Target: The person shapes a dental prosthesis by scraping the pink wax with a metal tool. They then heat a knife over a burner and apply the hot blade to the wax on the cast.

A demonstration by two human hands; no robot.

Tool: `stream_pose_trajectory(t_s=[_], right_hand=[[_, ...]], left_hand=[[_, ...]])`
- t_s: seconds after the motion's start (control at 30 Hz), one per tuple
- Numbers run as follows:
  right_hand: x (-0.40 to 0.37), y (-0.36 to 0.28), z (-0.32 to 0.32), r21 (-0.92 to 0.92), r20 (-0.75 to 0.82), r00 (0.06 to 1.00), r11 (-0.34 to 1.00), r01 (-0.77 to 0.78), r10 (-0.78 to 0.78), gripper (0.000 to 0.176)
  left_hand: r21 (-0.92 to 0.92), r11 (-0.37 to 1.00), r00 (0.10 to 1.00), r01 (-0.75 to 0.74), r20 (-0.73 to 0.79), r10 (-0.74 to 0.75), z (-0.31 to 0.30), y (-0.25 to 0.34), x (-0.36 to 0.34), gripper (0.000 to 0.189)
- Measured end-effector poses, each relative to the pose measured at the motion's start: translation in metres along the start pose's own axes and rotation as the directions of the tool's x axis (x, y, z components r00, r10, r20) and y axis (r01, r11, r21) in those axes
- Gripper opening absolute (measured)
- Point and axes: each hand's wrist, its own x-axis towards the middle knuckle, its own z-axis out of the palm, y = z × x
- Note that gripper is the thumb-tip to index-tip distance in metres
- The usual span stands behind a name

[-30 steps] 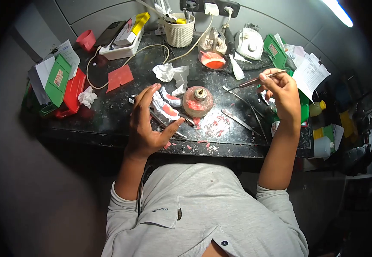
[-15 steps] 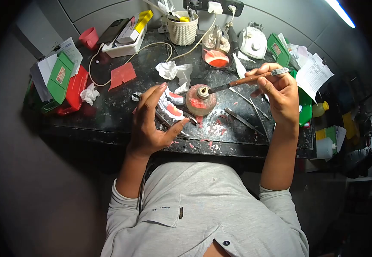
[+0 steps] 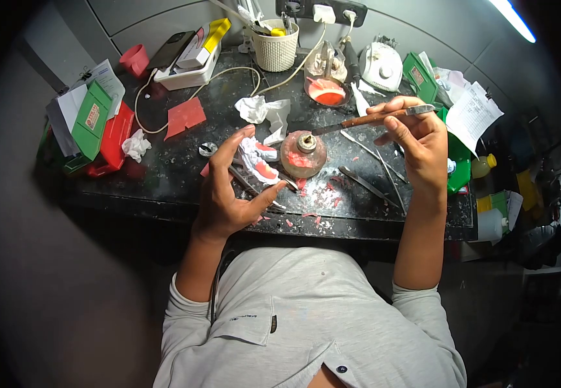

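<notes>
My left hand [image 3: 229, 184] grips a white dental cast [image 3: 251, 160] with pink wax on it, the thumb at its near end and the fingers round its far side. In my right hand [image 3: 421, 145], a wax knife [image 3: 370, 119] with a brown handle is pinched between thumb and fingers. Its dark blade points left, its tip close to the wick of a round glass spirit burner [image 3: 304, 155]. No flame can be made out. Right of the burner, a metal knife [image 3: 366, 185] and a thin long tool [image 3: 391, 179] lie on the black table.
Pink wax scraps [image 3: 311, 215] are scattered near the front edge. A pink wax sheet [image 3: 185, 118], crumpled tissue [image 3: 252, 108] and a dish of pink wax [image 3: 328, 94] lie farther back. Green boxes [image 3: 92, 116] with papers flank both sides. A woven cup [image 3: 276, 52] stands at the back.
The wax knife's blade has risen slightly and shifted left of where it crossed my view, with its tip a little off the wick. The dental cast has turned slightly in my left hand.
</notes>
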Motion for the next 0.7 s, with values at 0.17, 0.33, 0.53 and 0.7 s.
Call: stream_pose_trajectory(t_s=[0.17,0.33,0.53,0.7], right_hand=[[0.001,0.002,0.0,-0.131,-0.24,0.942,0.969,0.208,-0.234,0.021],[0.002,0.006,0.006,-0.216,-0.27,0.916,0.946,0.243,-0.297,0.017],[0.004,0.008,0.008,-0.25,-0.217,0.926,0.934,0.254,-0.309,0.015],[0.004,0.008,0.009,-0.246,-0.236,0.931,0.944,0.22,-0.279,0.015]], left_hand=[[-0.149,0.989,0.999,0.002,-0.031,-0.006,0.003,-0.004,0.0,0.081],[-0.047,0.999,0.999,0.017,0.031,-0.016,-0.002,-0.006,-0.002,0.08],[0.057,0.998,1.0,-0.025,-0.003,0.025,-0.006,0.0,0.004,0.08],[0.104,0.994,0.999,-0.045,-0.002,0.046,-0.007,0.002,0.006,0.079]])
